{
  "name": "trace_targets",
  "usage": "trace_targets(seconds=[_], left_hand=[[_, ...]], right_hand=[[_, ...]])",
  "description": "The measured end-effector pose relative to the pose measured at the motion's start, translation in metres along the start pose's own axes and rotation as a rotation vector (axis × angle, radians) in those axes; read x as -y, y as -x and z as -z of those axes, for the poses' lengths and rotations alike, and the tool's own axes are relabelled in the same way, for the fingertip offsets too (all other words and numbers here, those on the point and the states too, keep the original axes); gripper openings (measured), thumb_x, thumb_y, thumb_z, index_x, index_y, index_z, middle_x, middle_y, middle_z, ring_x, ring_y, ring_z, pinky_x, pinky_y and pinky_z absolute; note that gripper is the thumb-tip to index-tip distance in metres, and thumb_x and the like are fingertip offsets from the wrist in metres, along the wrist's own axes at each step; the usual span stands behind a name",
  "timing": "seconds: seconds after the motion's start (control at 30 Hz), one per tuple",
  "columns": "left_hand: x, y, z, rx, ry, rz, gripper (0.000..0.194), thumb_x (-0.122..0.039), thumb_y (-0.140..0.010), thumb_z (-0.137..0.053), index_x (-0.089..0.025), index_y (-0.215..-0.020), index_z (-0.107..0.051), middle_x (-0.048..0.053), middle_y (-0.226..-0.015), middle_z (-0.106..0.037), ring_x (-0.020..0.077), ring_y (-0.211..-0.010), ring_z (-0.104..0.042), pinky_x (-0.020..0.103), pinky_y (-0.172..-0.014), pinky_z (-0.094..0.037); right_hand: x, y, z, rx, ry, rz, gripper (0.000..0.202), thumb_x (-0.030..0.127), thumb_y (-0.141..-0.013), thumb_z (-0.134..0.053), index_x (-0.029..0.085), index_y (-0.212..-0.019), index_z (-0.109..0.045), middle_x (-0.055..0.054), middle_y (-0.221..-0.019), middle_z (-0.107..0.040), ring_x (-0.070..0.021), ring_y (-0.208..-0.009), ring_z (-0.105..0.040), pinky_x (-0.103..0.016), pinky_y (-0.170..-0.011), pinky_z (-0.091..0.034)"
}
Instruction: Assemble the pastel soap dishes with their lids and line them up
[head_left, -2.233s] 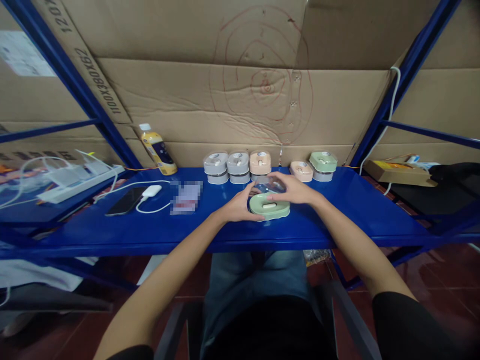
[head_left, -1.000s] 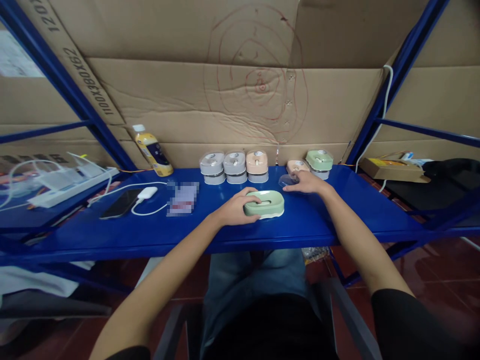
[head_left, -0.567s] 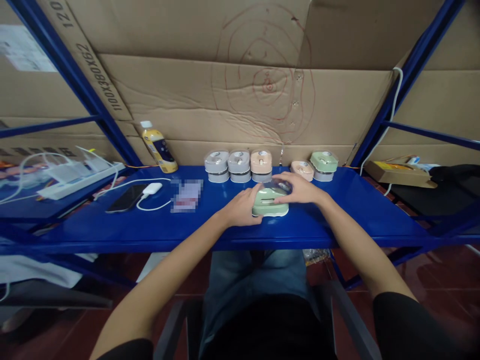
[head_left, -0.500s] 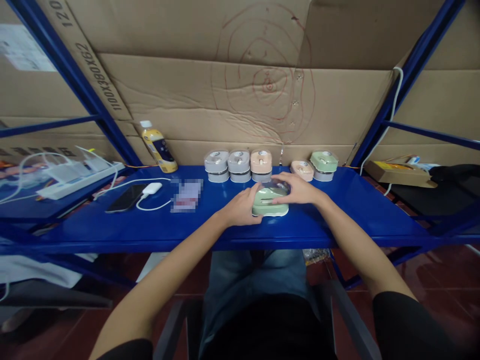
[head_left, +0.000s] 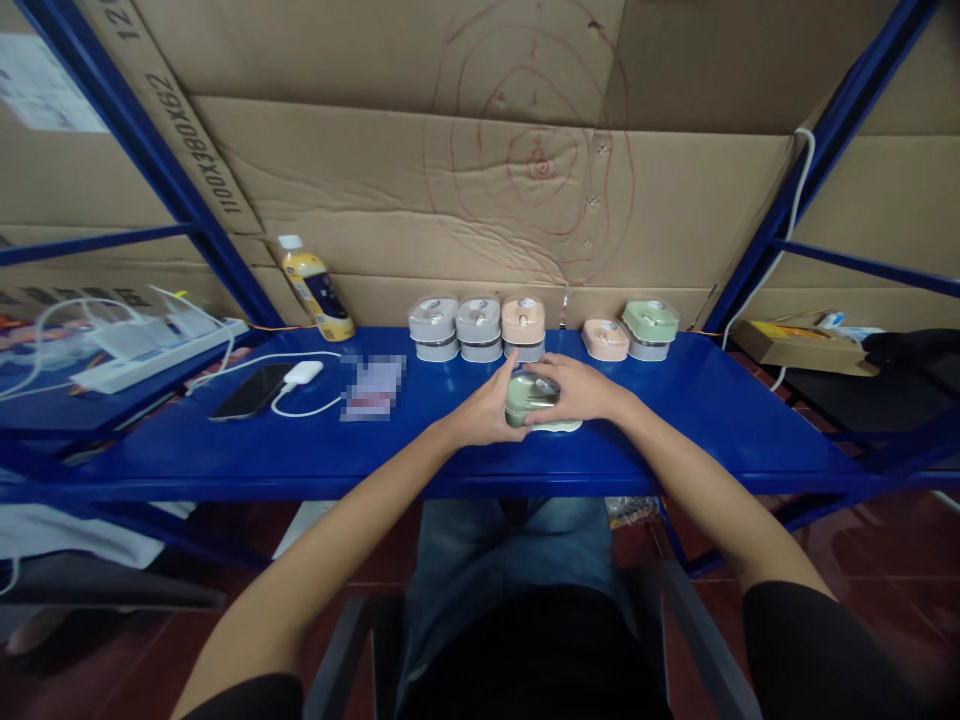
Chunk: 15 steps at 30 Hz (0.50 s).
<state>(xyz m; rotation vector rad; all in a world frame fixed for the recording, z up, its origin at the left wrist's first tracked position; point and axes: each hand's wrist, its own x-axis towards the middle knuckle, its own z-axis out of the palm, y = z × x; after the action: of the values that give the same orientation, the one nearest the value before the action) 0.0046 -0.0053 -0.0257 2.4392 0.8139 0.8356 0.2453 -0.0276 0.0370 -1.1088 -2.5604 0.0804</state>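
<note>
Near the front middle of the shelf, a small green lidded box (head_left: 529,398) with a shiny clear cover is between my two hands. My left hand (head_left: 487,412) grips its left side, thumb toward the back edge. Over the right part of the box curls my right hand (head_left: 574,388), its fingers across the cover. A pale green rim (head_left: 561,426) shows below that hand on the shelf; how it joins the box is hidden. Just behind stands a peach box on a grey one (head_left: 523,325).
Two grey box stacks (head_left: 433,325) (head_left: 478,325) stand left of the peach stack. Rightward are a single peach box (head_left: 606,340) and a green-topped stack (head_left: 651,328). A yellow bottle (head_left: 316,290), phone (head_left: 251,392), white charger (head_left: 303,373) and blurred packet (head_left: 373,388) lie leftward on the blue shelf (head_left: 712,430).
My right hand has moved slightly left and now covers more of the green box. Its clear-covered top has shifted or turned left relative to the pale rim. The view has tilted slightly.
</note>
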Motion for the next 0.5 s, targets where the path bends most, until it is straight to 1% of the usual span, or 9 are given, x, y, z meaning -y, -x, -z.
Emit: trace_targets(seconds=[0.2,0.4,0.5], left_hand=[[-0.0045,0.0009,0.0030,0.010,-0.006,0.006,0.139,-0.038,-0.072,-0.090,-0.017,-0.176,0.000,0.027,-0.174,-0.034,0.0484,-0.160,-0.038,0.064,-0.129,-0.037],[-0.0098,0.0009,0.0046,0.024,-0.030,-0.007,0.135,-0.040,-0.073,-0.088,-0.015,-0.176,-0.004,0.028,-0.172,-0.037,0.0478,-0.157,-0.044,0.059,-0.125,-0.043],[-0.0084,0.0000,0.0049,0.021,-0.025,0.006,0.134,-0.043,-0.073,-0.089,-0.016,-0.175,-0.007,0.026,-0.169,-0.043,0.0465,-0.153,-0.050,0.059,-0.123,-0.045]], right_hand=[[0.0047,0.0018,-0.0012,0.009,0.083,0.000,0.096,0.072,-0.077,-0.086,0.017,-0.152,-0.062,-0.018,-0.124,-0.068,-0.0371,-0.111,-0.067,-0.049,-0.094,-0.056],[0.0099,0.0040,0.0009,0.032,0.136,0.054,0.087,0.068,-0.081,-0.083,0.012,-0.144,-0.064,-0.020,-0.122,-0.069,-0.0377,-0.110,-0.065,-0.050,-0.093,-0.055],[0.0095,0.0054,0.0012,0.041,0.140,0.082,0.087,0.064,-0.082,-0.084,0.012,-0.148,-0.060,-0.020,-0.123,-0.070,-0.0379,-0.111,-0.065,-0.050,-0.094,-0.054]])
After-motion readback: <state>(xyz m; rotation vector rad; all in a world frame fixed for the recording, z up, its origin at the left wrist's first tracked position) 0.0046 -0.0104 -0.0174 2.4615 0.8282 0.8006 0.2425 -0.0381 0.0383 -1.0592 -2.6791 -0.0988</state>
